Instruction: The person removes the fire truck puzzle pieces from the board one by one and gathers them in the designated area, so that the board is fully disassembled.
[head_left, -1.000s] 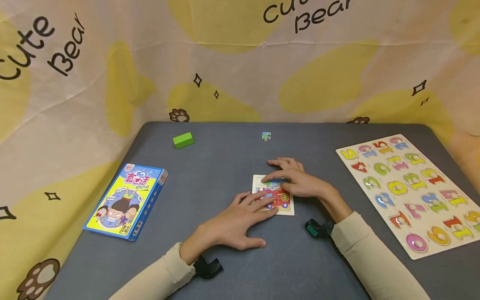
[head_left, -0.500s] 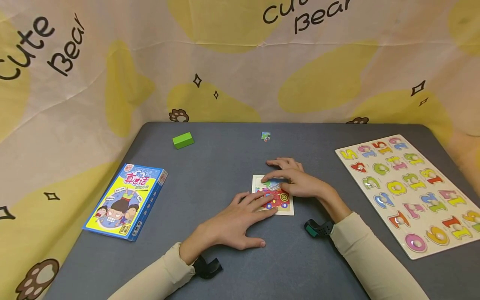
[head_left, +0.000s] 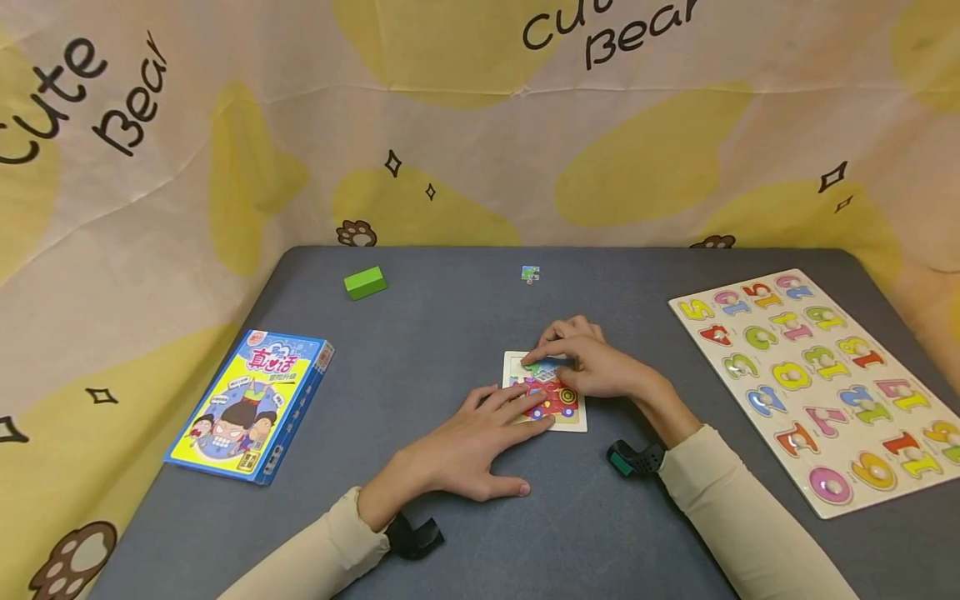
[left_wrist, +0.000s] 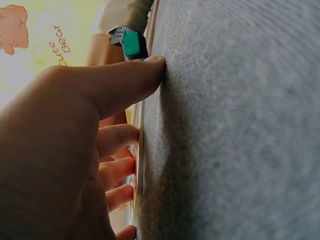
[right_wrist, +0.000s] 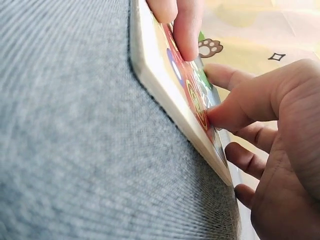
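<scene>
A small framed picture puzzle (head_left: 577, 422) with a red vehicle lies flat on the table. My left hand (head_left: 471, 454) rests fingertips on its left and lower part, the thumb stretched out on the table beside it. From the upper right, my right hand (head_left: 596, 364) touches the picture with index finger and thumb spread apart. In the right wrist view the right thumb (right_wrist: 225, 116) meets the picture near a yellow ring, while the other fingers bend beyond the board's edge. Fingers of both hands hide parts of the picture.
At the back lie a green block (head_left: 366, 283) and a small puzzle piece (head_left: 530, 273). A blue and yellow box (head_left: 243, 408) is on the left. A large number board (head_left: 772, 354) covers the right side. Behind the table hangs a patterned cloth (head_left: 465, 125).
The outer fingers of my right hand have drawn in closer to its index finger. My left hand and the puzzle look unchanged.
</scene>
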